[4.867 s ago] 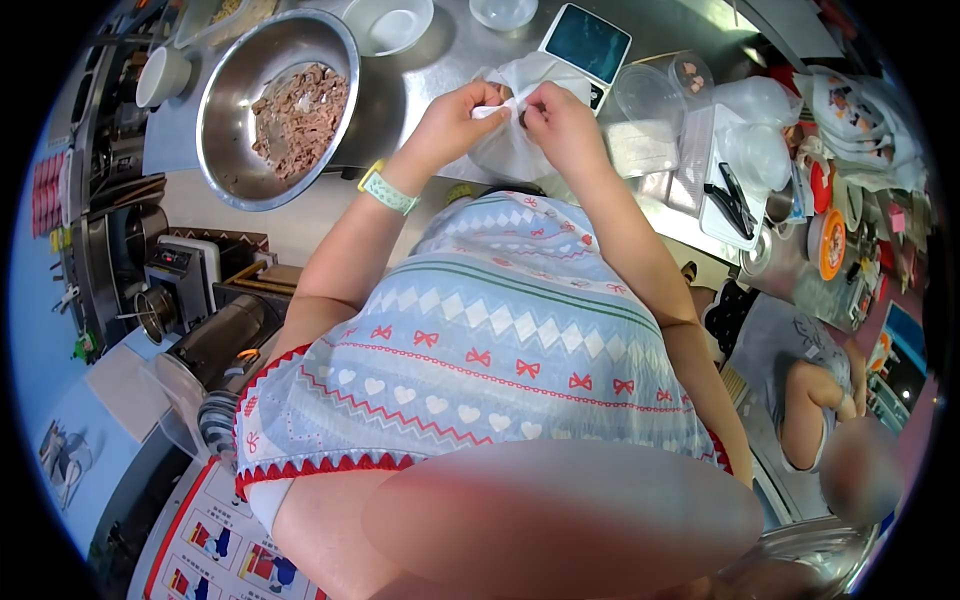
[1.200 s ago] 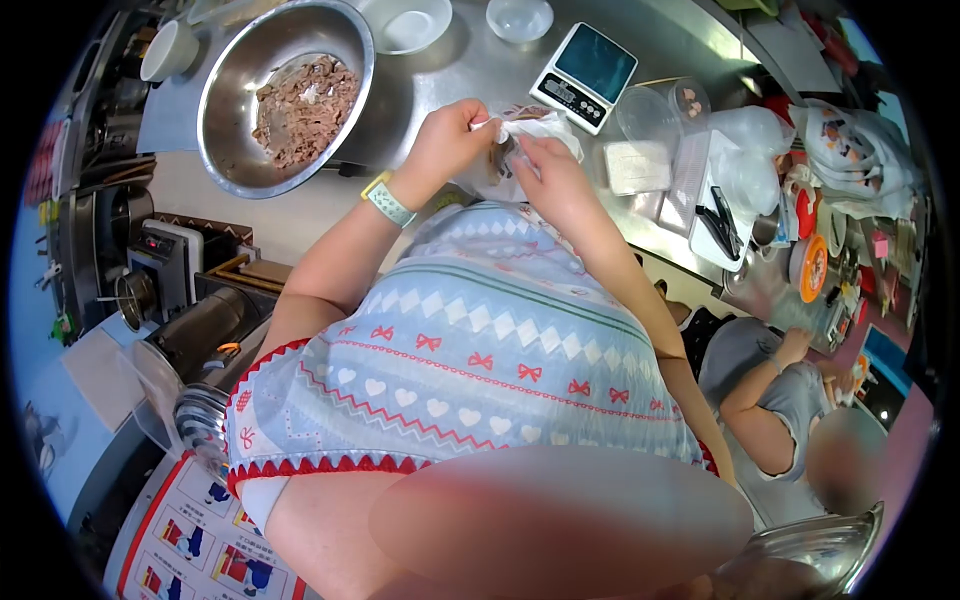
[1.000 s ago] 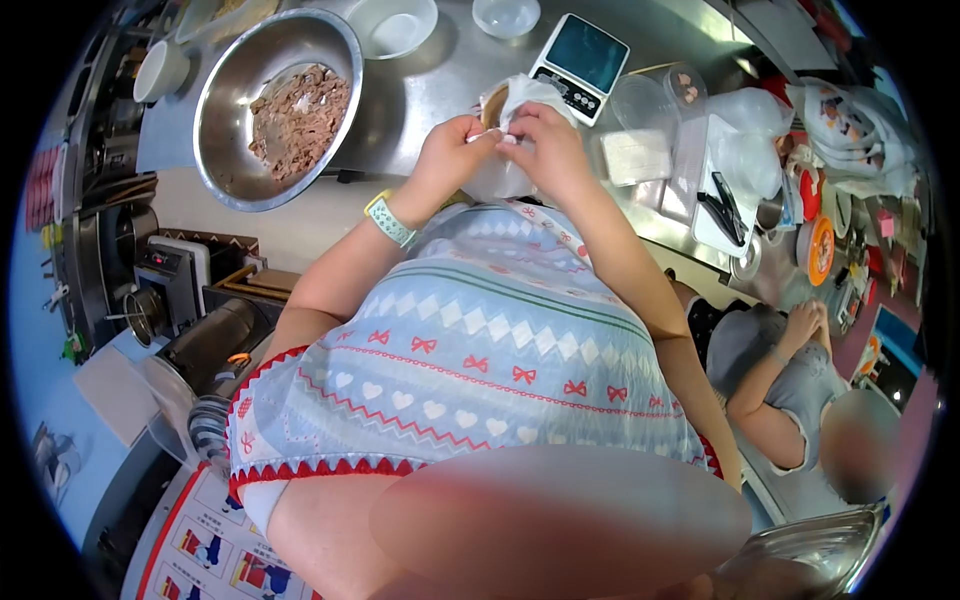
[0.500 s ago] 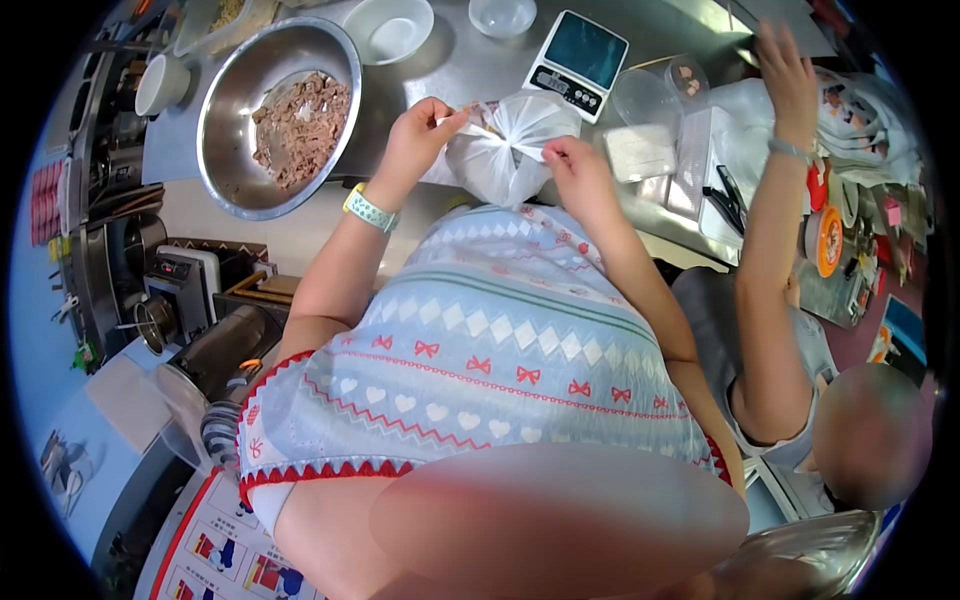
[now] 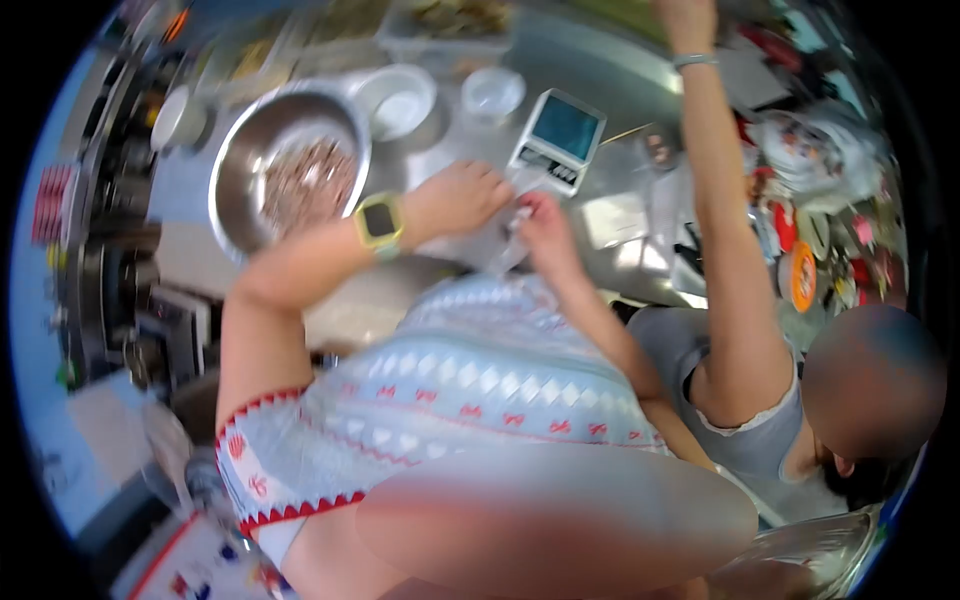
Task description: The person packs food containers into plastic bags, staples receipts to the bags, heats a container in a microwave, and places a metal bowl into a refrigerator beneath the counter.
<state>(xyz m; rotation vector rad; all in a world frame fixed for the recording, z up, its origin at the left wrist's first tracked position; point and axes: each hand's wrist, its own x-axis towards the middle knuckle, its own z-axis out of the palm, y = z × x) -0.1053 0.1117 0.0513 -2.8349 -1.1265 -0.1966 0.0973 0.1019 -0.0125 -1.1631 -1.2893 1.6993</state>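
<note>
In front of my apron, at the steel counter's near edge, a translucent white plastic bag (image 5: pixel 508 258) is mostly covered by my hands. My left hand (image 5: pixel 462 197) reaches across over the bag, its back turned up and fingers curled closed at the knot. Close beside it, my right hand (image 5: pixel 545 232) pinches the white twisted top of the bag. What lies inside the bag cannot be made out here, and motion blurs the view. Just beyond the hands sits a white digital scale (image 5: pixel 558 138) with a dark platform.
A steel bowl (image 5: pixel 232 170) of minced meat stands at left. White bowls (image 5: pixel 400 105) and food tubs (image 5: pixel 450 20) line the back. A co-worker's arm (image 5: pixel 715 180) stretches over the counter at right, near an orange tape roll (image 5: pixel 802 277) and plastic bags (image 5: pixel 825 160).
My left hand has turned over and crossed toward my right hand, bringing both together at the bag's top. The co-worker's arm has shifted left and farther forward. The whole view has tilted.
</note>
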